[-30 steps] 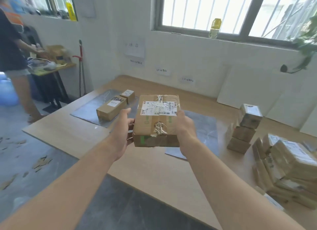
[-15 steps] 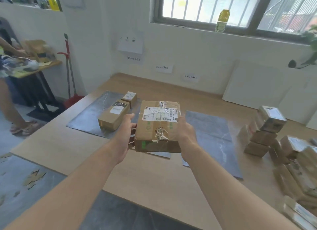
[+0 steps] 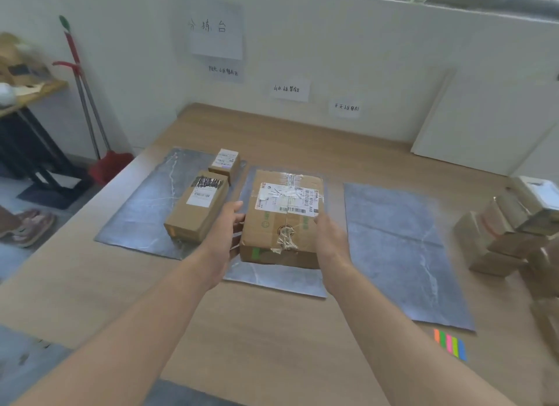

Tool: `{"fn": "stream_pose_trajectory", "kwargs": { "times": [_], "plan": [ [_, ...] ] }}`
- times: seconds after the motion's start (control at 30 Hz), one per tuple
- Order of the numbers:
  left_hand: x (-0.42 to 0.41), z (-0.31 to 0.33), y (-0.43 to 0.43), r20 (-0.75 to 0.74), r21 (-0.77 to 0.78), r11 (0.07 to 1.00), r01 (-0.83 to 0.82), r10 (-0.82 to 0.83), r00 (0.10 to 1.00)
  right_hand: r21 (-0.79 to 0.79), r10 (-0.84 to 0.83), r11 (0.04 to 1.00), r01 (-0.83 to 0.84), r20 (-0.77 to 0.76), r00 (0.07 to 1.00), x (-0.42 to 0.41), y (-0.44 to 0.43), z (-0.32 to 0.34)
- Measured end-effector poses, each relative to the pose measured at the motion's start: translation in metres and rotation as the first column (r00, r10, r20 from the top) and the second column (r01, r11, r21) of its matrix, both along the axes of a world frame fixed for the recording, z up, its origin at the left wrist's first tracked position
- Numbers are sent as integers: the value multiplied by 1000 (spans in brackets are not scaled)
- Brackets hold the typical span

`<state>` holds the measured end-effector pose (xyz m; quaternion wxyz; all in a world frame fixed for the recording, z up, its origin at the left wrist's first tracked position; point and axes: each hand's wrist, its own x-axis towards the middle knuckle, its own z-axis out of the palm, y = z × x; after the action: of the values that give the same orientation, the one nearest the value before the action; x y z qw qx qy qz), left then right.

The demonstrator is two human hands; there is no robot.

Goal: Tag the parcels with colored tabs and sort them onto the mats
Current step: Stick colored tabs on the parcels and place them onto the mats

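**Parcel Reaches the Middle Mat**

Right of the left mat (image 3: 142, 206), left hand (image 3: 225, 239) and right hand (image 3: 331, 242) clasp the sides of the green-tabbed parcel (image 3: 282, 221), each grip curled round an edge, low over the middle mat (image 3: 272, 280). Setting it flat and square before release looks wisest.

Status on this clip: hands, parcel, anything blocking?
Gripping: left hand and right hand on large parcel sides. Over middle mat, touchdown unclear. No other parcel visible there.
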<state>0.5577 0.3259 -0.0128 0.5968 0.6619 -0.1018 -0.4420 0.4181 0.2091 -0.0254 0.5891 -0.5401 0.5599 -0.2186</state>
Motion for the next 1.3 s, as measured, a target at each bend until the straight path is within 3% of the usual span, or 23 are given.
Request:
{"fn": "stream_pose_trajectory", "kwargs": {
  "times": [0.47, 0.63, 0.8, 1.3],
  "plan": [
    [122, -91, -121, -13, 64, 986, -157, 158, 987, 170, 158, 973, -159, 15, 987, 124, -126, -66],
    [171, -128, -171, 13, 93, 981, -168, 167, 986, 214, 101, 972, -98, -2, 995, 175, -157, -98],
    [211, -168, -213, -72, 80, 988, -132, 138, 988, 242, 15, 970, -4, -44, 999, 218, -193, -120],
    [256, -209, -256, -111, 134, 989, -69, 84, 990, 289, 14, 957, 20, -113, 994, 270, -232, -182]
  ]
}}
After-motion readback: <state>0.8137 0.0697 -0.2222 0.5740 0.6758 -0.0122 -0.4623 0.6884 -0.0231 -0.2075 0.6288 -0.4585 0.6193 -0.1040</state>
